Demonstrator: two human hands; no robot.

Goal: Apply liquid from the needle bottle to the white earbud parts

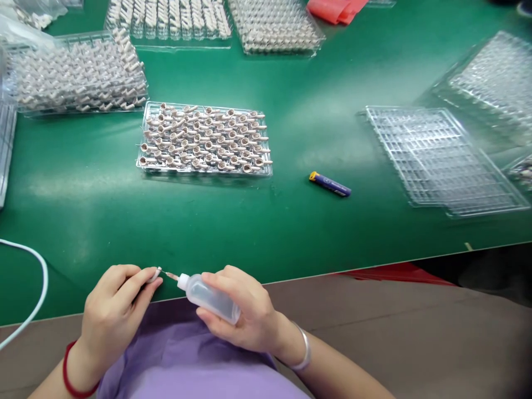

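Note:
At the near edge of the green table, my left hand [118, 307] pinches a small white part [154, 275] between thumb and fingers; most of the part is hidden. My right hand [245, 307] is wrapped round a translucent squeeze bottle [211, 296] with a white cap and a thin needle tip. The bottle lies tilted, its needle pointing left at the end of the white part; whether they touch I cannot tell. Beyond my hands sits a clear tray [203, 173] filled with rows of small white parts with round, cup-like ends.
A purple tube with a yellow end [330, 184] lies right of the tray. Empty-looking clear trays [432, 160] are at the right. More filled trays [78, 72] stand at the back left, near a red bag [336, 10]. A white cable [41, 277] curves at the left.

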